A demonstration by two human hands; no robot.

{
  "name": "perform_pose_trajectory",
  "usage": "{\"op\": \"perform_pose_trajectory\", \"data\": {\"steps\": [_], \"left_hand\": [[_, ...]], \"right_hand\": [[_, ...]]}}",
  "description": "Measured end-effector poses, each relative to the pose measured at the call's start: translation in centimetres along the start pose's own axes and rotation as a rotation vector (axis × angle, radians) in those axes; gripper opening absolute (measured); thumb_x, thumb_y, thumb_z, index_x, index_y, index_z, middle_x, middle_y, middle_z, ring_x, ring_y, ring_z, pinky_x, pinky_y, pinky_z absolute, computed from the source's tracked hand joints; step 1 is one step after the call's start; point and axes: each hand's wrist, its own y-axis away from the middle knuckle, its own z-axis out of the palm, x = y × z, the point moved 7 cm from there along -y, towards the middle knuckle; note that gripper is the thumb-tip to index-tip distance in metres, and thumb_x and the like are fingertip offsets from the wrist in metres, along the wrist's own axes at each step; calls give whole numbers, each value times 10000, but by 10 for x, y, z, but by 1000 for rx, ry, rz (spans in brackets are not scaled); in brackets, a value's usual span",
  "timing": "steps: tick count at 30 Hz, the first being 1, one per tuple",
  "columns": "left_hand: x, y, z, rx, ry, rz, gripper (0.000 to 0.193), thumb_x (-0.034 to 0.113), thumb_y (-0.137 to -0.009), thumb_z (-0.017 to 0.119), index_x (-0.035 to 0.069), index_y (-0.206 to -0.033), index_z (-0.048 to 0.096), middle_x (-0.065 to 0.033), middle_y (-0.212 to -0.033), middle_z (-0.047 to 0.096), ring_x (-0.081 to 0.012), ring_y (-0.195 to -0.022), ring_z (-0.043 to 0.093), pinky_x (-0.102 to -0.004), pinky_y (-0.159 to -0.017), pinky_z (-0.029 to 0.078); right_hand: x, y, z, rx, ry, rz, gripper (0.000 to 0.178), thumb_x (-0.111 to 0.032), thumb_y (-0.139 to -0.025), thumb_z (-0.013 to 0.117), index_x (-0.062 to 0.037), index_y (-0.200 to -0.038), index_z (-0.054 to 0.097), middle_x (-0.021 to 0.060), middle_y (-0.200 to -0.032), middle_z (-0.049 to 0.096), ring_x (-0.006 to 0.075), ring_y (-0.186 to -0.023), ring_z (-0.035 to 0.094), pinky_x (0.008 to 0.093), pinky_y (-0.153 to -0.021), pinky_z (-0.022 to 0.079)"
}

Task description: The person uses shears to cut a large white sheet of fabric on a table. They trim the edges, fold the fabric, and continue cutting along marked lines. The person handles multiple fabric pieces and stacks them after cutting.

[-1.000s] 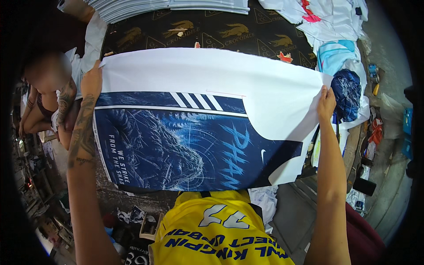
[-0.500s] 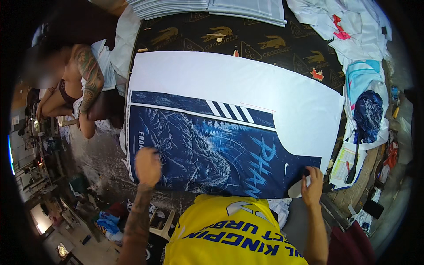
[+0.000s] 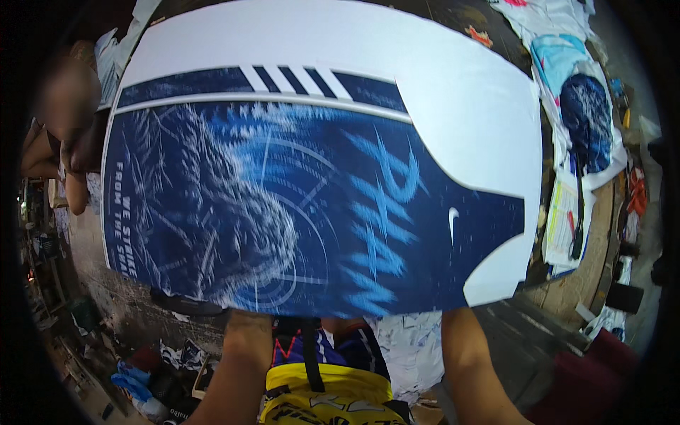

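Note:
A large white sheet (image 3: 467, 85), cloth or paper, carries a navy shirt-panel print (image 3: 312, 212). The print has a pale textured figure, light blue brush-style lettering and slanted white stripes. Its near edge hangs over my wrists, close in front of my body. My left forearm (image 3: 244, 361) reaches up under that edge at the left of my yellow shirt. To the right, my right forearm (image 3: 471, 365) does the same below the print's cut-out curve. Both hands are hidden beneath the sheet, so their fingers and grip do not show.
White cloths (image 3: 552, 18) and a dark blue printed fabric bundle (image 3: 588, 120) lie along the right side. Next to them is a paper form (image 3: 563, 223) with a black-handled tool on it. A person (image 3: 67, 134) sits at the far left. Blue bags (image 3: 134, 382) lie low at left.
The printed sheet has come nearer and looks larger, covering more of the dark table surface. My hands, earlier visible at its near corners, have gone underneath its near edge.

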Motion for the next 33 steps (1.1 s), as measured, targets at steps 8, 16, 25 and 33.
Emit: {"op": "perform_pose_trajectory", "data": {"steps": [8, 16, 25, 33], "left_hand": [[217, 225, 23, 465, -1013, 477, 510, 294, -998, 780, 11, -1388, 615, -138, -1273, 703, -298, -1263, 640, -484, -1044, 553], [222, 275, 435, -503, -1256, 564, 389, 283, -1030, 737, 78, -1348, 646, -64, -1308, 689, -185, -1200, 689, -329, -952, 562], [168, 87, 676, -291, -2084, 1089, 384, 336, -950, 787, -39, -1033, 786, -111, -772, 717, -207, -640, 650, -372, -602, 486], [131, 7, 731, -211, -2109, 1242, 477, 429, -907, 818, -5, -1103, 804, -207, -984, 793, -332, -910, 766, -433, -827, 551]], "right_hand": [[-72, 240, -118, -59, 136, -151, 189, -110, -963, 821, 10, -1102, 778, 20, -1060, 760, 107, -960, 661, 289, -829, 521], [-390, 299, -112, -273, 115, -553, 199, -60, -912, 837, -21, -1086, 751, 26, -1009, 760, 93, -819, 666, 260, -752, 517], [-526, 182, -50, -155, 422, -707, 313, -273, -1062, 717, -31, -879, 639, -29, -835, 542, 83, -818, 505, 272, -761, 428], [-512, 48, -4, 121, 451, -564, 408, -329, -1061, 722, -71, -761, 625, -54, -683, 494, 61, -662, 433, 292, -621, 370]]}}
